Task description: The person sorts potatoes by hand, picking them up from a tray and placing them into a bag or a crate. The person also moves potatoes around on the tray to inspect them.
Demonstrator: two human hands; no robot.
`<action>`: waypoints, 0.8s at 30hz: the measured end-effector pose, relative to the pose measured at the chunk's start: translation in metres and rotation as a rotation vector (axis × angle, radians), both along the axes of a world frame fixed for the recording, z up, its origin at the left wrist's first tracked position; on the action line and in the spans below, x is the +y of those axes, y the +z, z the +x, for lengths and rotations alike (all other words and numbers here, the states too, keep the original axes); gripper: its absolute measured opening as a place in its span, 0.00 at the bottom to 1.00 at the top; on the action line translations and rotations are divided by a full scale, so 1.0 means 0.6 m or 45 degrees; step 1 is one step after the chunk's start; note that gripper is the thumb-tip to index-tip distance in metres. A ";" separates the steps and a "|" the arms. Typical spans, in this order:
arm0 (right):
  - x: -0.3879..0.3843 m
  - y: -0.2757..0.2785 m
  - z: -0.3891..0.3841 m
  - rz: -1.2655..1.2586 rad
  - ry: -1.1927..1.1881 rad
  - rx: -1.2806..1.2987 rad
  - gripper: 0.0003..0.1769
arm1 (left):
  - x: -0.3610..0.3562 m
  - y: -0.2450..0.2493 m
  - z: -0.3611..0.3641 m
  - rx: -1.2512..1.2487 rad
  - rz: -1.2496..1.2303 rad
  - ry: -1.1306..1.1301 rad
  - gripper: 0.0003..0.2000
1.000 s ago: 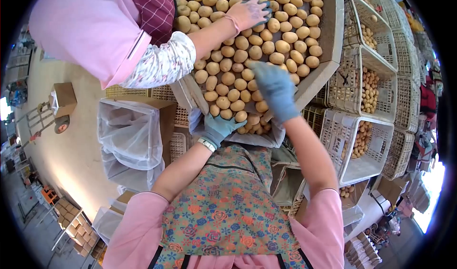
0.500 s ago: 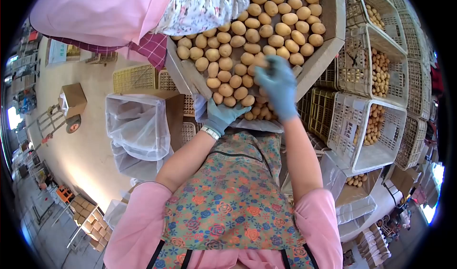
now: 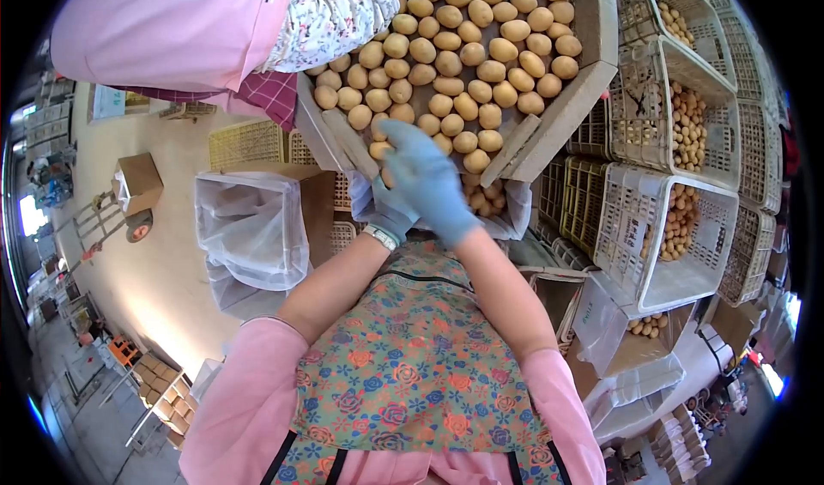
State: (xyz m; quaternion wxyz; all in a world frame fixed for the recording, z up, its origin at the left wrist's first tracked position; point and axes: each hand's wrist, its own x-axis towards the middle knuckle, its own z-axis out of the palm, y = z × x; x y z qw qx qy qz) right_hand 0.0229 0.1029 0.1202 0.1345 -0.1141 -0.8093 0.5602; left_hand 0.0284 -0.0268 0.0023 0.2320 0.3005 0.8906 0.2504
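Observation:
Tan, egg-shaped potatoes lie spread over a sorting tray with padded side boards that narrow to a mouth in front of me. Below the mouth, more potatoes sit in a box lined with a pale plastic bag. My right hand, in a blue glove and blurred, is over the left part of the mouth, its fingers stretched out over the potatoes there. My left hand, gloved too, is low at the left of the mouth beside the lined box. The right hand covers most of its fingers.
At upper left, a co-worker's floral sleeve reaches over the tray. White crates holding potatoes are stacked on the right. A bag-lined carton stands at left, near yellow crates and an open cardboard box.
My right hand has swept left and toward me, from the mouth's right side to over my left hand. Potatoes at the mouth have thinned out. The co-worker's sleeve has shifted left.

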 end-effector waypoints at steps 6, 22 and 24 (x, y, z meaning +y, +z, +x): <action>0.003 -0.138 -0.032 1.142 0.448 0.058 0.30 | -0.026 -0.058 0.006 -1.657 1.452 1.327 0.25; -0.048 -0.107 -0.008 1.005 0.178 -0.412 0.35 | 0.027 -0.026 0.007 -1.974 1.993 1.027 0.31; -0.016 -0.124 0.018 0.811 0.321 -0.227 0.32 | 0.008 -0.052 0.007 -2.295 2.100 1.105 0.34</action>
